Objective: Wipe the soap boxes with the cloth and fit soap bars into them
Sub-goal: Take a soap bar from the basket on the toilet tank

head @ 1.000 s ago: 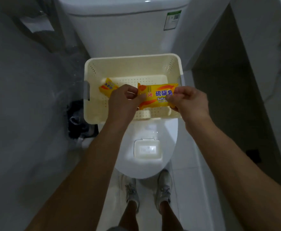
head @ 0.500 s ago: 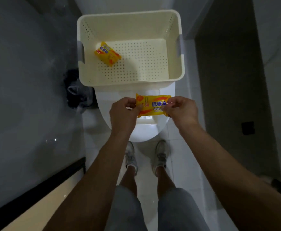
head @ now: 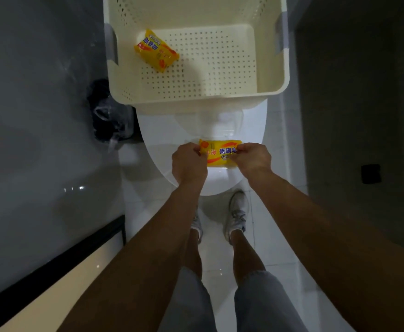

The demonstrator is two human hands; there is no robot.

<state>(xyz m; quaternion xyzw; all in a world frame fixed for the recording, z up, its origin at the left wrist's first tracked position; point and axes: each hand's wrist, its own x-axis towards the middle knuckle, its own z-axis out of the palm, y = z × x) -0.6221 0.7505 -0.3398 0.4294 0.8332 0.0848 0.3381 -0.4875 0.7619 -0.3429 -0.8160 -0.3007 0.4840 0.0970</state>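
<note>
Both hands are up over the closed toilet lid (head: pixel 162 149), and between them sits a wrapped sulfur soap bar (head: pixel 220 153), yellow packet with orange swooshes and blue lettering facing up. The left hand (head: pixel 188 164) pinches the packet's left end, fingers curled in tight; the right hand (head: pixel 252 159) pinches the right end the same way, thumb and fingers closed on the wrapper edge. That two-ended pinch looks like a set-up for tearing or pulling the wrapper open, which makes sense, since the bar has to come out bare before it can go into a soap box. Holding it low over the lid keeps it close to where the box would be, though no soap box shows clearly here; the hands and packet cover that patch of lid. Farther away, a cream perforated basket (head: pixel 283 75) rests on the back of the toilet, and a second wrapped soap bar (head: pixel 156 51) lies tilted in its left rear corner, parked there for later. No cloth is in sight.
</note>
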